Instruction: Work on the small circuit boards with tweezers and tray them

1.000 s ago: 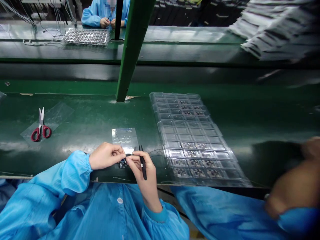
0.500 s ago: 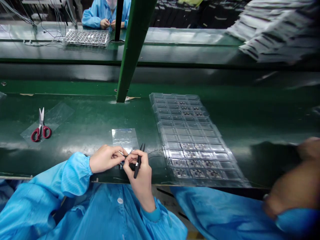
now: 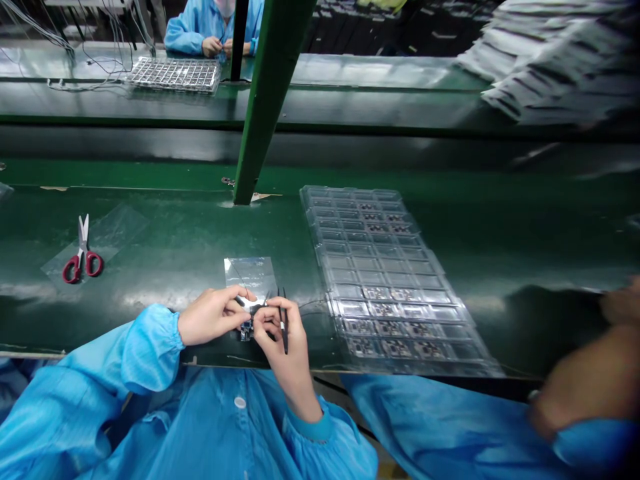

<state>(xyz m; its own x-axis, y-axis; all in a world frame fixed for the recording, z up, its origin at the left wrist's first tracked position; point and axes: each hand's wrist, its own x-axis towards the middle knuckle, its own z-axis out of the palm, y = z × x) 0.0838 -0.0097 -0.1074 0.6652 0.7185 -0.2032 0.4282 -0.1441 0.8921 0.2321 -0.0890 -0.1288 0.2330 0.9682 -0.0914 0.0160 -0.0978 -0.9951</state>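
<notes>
My left hand (image 3: 211, 317) is closed, its fingertips pinching at a small blue circuit board (image 3: 245, 331) near the table's front edge. The black tweezers (image 3: 285, 327) are tucked in my right hand (image 3: 287, 343), points upward and away from me. That hand's thumb and index finger meet close to the board's right side; whether they also pinch a thin wire I cannot make out. Just behind both hands lies a clear plastic sheet (image 3: 249, 270) with a shiny surface. My fingers cover part of the board.
Right of my hands lies a clear compartment tray (image 3: 367, 263) with several small boards. Red-handled scissors (image 3: 83, 257) rest on plastic film at left. A green post (image 3: 263, 113) rises behind. A co-worker's blurred arm (image 3: 590, 373) is at right; another person (image 3: 213, 33) sits opposite.
My right hand has shifted slightly right, and the tweezers in it have turned more upright. My left fingertips have moved a little over the board, which shows more now.
</notes>
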